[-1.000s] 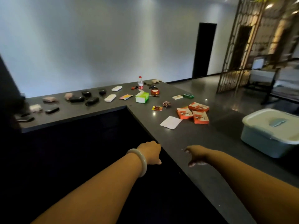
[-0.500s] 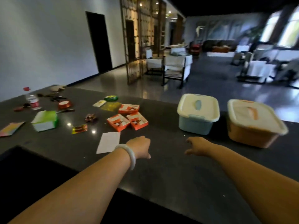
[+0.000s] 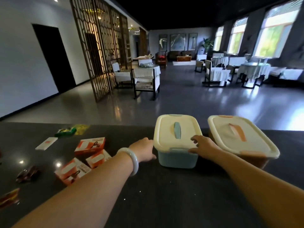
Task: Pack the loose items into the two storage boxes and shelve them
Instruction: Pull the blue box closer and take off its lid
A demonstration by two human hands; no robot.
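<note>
1. 2 storage boxes stand side by side on the far part of a dark, glossy, speckled counter (image 3: 172, 199). The blue box (image 3: 178, 159) is a smooth plastic tub with rounded corners, a cream lid, a blue handle and blue clips. The orange box (image 3: 241, 137), just to its right, has the same shape, with an orange handle and clips. Both lids are on.
2. The left hand (image 3: 143, 149) sits at the left side of the blue box, its fingertips hidden against the box wall, so its grip cannot be told. A pale, smooth bangle (image 3: 131, 159) circles that wrist.
3. The right hand (image 3: 204, 145) rests on the blue box's lid near its front right corner, fingers bent onto the lid and thumb at the rim.
4. Left of the boxes lie loose items: 3 orange-and-white cardboard cartons (image 3: 82, 159) close together, a flat white card (image 3: 46, 143), a green crinkled packet (image 3: 65, 130) and a dark shiny wrapper (image 3: 28, 173).
5. Beyond the counter a polished grey floor holds cloth-covered tables and a wooden lattice screen (image 3: 102, 46).
</note>
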